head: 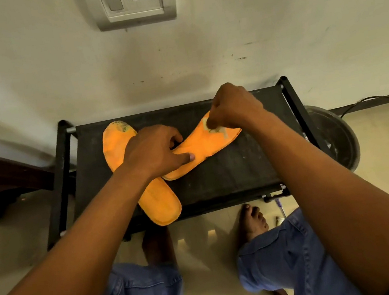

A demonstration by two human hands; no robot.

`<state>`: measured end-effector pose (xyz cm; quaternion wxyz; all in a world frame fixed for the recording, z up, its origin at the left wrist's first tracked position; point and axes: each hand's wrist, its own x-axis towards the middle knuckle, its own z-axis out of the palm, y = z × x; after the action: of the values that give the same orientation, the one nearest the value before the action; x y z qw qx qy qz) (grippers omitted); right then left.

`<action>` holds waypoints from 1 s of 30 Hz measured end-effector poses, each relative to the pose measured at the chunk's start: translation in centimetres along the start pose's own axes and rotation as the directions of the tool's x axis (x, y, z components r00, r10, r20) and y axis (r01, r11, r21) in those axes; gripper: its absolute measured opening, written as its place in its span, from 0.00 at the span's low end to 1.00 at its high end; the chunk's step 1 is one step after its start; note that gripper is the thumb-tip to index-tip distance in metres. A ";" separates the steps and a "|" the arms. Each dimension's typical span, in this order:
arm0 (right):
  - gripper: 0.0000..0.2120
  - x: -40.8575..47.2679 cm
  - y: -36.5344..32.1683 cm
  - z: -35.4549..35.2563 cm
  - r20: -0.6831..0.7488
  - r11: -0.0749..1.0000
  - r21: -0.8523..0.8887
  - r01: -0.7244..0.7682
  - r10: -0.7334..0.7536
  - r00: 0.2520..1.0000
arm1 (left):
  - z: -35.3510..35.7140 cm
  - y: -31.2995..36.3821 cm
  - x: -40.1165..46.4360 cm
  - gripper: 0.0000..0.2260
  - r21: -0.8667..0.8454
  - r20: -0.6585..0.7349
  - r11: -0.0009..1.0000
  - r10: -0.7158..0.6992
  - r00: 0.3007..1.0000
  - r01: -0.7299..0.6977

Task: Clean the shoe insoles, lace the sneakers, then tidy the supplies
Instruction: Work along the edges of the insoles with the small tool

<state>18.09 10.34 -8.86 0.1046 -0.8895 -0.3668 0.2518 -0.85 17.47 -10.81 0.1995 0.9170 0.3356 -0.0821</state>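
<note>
Two hands [156, 150] on orange insoles [213, 142]

Matt orange foam insoles [203, 146], grimy

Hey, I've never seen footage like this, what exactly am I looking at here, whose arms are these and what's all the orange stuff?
This is one picture from a camera worn on a person's head, looking down at their own arms; no machine is involved. They sit before a low black rack by a wall. Two orange insoles lie on it, crossed. The left hand presses down the right insole, which overlaps the left insole. The right hand pinches something small and pale against that insole's dirty end; what it is, I cannot tell. A dark bucket stands to the right.
</note>
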 end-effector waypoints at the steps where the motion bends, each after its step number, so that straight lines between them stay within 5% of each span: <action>1: 0.16 0.4 0.5 -0.5 -0.005 0.999 0.023 -0.023 0.023 1.000 | 0.5 0.8 0.2 0.30 -0.007 -0.037 1.000 -0.001 0.999 0.001; 8: 0.17 1.8 3.5 -2.0 -0.035 0.989 0.073 -0.130 0.133 0.991 | 3.0 6.4 2.0 0.44 0.024 -0.175 1.000 0.019 0.984 -0.015; 17: 0.16 1.8 4.2 -3.1 -0.069 0.988 0.077 -0.131 0.137 0.988 | 3.8 7.2 2.9 0.51 0.003 -0.153 0.992 -0.126 0.980 0.128; 19: 0.17 1.7 4.0 -3.2 -0.061 0.989 0.076 -0.124 0.128 0.990 | 3.8 6.6 3.1 0.47 -0.106 -0.140 0.984 -0.154 0.978 0.140; 26: 0.17 1.6 3.9 -3.6 -0.095 0.992 0.093 -0.091 0.100 0.990 | 2.7 5.5 3.6 0.09 -0.401 -0.186 0.910 -0.191 0.964 0.103; 30: 0.12 1.7 3.4 -4.1 -0.132 0.980 0.193 -0.055 0.082 0.988 | 1.2 4.4 3.1 0.03 -0.665 -0.155 0.730 -0.340 0.927 0.157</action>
<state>23.31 9.12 -7.28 0.2049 -0.9031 -0.3022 0.2262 4.40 15.71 -11.41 0.4407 0.7414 0.4876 0.1353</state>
